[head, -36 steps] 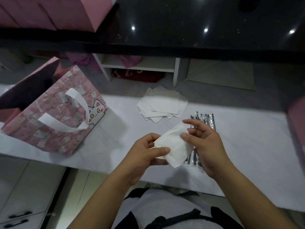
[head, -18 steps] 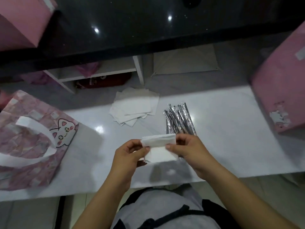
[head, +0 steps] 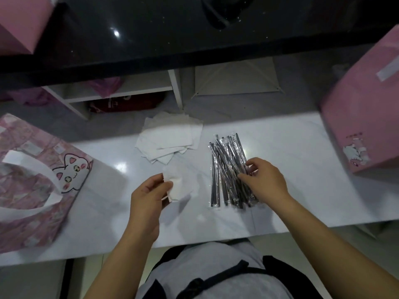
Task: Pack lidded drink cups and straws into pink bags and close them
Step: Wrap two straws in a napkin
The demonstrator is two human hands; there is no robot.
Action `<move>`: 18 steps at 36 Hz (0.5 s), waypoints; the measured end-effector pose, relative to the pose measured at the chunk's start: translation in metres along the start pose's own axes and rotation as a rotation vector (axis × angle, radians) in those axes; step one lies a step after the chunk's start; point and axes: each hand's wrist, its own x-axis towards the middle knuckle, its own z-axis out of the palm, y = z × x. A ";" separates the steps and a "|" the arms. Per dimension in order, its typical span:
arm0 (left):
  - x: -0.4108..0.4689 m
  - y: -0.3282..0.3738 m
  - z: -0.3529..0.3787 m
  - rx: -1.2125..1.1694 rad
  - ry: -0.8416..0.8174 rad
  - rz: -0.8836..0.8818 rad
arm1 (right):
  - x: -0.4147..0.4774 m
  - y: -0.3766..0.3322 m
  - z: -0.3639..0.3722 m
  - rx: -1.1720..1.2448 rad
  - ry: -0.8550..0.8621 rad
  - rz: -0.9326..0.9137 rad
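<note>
My left hand [head: 149, 197] pinches a folded white napkin [head: 179, 184] just above the white counter. My right hand [head: 263, 180] lies on a pile of several wrapped black straws [head: 226, 167] at the counter's middle right, its fingertips curled onto the straws. Whether it has a straw pinched I cannot tell. A pink patterned bag [head: 32, 190] with a cat face and white handles stands open at the left. No drink cup is in sight.
A loose stack of white napkins [head: 170, 139] lies behind my left hand. A pink box [head: 364, 108] stands at the right edge of the white counter [head: 302, 190]. A black raised ledge [head: 194, 29] runs along the back, with another pink box [head: 17, 24] at its left.
My right hand has let go of the folded napkin and moved right onto the straw pile. My left hand alone keeps the napkin. The view has swung to the right.
</note>
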 end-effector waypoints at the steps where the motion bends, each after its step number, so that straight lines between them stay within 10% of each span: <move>1: -0.001 0.000 0.000 0.002 -0.001 0.004 | 0.003 -0.001 0.003 -0.060 -0.013 0.002; 18: 0.005 0.013 -0.001 0.015 -0.027 0.037 | 0.002 -0.004 -0.004 0.175 0.123 0.086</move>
